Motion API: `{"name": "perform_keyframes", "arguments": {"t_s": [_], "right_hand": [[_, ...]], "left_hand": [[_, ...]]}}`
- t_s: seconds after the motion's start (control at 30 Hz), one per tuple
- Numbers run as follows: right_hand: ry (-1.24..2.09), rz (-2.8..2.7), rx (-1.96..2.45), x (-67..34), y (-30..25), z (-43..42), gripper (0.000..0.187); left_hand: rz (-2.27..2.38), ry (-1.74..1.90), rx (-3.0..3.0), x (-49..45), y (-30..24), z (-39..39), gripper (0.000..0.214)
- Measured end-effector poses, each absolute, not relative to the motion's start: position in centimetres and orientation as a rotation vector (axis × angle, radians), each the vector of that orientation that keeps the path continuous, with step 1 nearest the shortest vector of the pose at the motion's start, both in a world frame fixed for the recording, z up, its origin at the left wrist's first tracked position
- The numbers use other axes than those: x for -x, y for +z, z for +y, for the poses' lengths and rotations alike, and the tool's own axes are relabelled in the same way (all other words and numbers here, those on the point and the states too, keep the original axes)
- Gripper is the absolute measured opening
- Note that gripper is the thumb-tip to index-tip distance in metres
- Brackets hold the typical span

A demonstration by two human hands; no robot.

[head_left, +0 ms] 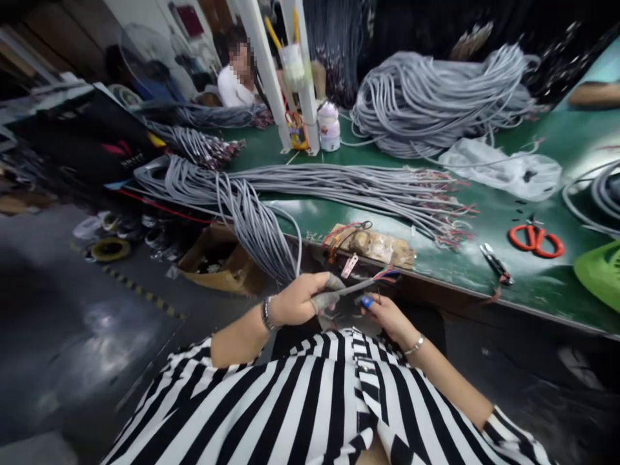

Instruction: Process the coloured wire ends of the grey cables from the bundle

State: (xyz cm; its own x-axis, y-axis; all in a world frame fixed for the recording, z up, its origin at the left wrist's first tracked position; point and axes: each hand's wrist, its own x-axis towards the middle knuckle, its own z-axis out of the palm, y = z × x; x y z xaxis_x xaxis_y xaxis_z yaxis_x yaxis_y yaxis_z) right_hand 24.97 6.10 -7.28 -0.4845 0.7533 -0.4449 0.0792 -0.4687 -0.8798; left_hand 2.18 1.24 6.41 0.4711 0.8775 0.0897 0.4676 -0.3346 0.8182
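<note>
Grip of the left hand (303, 300): thumb and fingers, their tips covered in something pale, pinch a grey cable (357, 286) in front of the person's striped shirt (310, 394), at the near edge of the green worktop (310, 216). Beyond those fingertips, the cable points right and fans into thin coloured wires (384, 274). Just below the wires is the right hand (390, 321), fingers bent, a blue wrap (367, 301) at one fingertip; whether it pinches anything cannot be told.

Judging by its look, the cable is light, springy and smooth-jacketed, so it might twist in loose fingers. Its thin wires seem soft and easily bent or snapped; the sounder hold is on the grey jacket, just behind where they emerge.

Directly beyond the left grip, a thick cable bundle (259, 226) droops over the edge, probably heavy as a whole. Ahead of the right hand lies a taped block (375, 247); farther right are small snips (495, 263) and red-handled scissors (537, 241).
</note>
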Motion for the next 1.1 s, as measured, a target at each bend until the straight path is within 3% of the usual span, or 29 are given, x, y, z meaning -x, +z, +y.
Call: {"name": "perform_keyframes", "arguments": {"t_s": [0.17, 0.3, 0.7, 0.87, 1.1], "right_hand": [[2.073, -1.234, 1.155, -24.2, -4.6, 6.2, 0.053], [1.985, -1.381, 1.159, -22.7, -3.3, 6.4, 0.051], [1.791, -1.380, 1.207, -20.4, -4.4, 5.5, 0.039], [1.480, -1.407, 1.202, -20.9, -3.8, 5.0, 0.033], [1.114, -1.848, 1.022, -23.7, -2.4, 3.4, 0.014]], "left_hand": [[1.607, 0.557, -2.003, 0.4, -2.1, -4.7, 0.015], [1.699, 0.464, -2.124, 1.6, -4.9, -6.1, 0.020], [1.735, 0.340, -2.050, 0.7, -5.5, -3.5, 0.017], [1.721, 0.545, -1.944, -1.0, -4.7, -1.1, 0.012], [1.331, 0.967, -1.589, -2.2, -4.1, 0.6, 0.025]]}}
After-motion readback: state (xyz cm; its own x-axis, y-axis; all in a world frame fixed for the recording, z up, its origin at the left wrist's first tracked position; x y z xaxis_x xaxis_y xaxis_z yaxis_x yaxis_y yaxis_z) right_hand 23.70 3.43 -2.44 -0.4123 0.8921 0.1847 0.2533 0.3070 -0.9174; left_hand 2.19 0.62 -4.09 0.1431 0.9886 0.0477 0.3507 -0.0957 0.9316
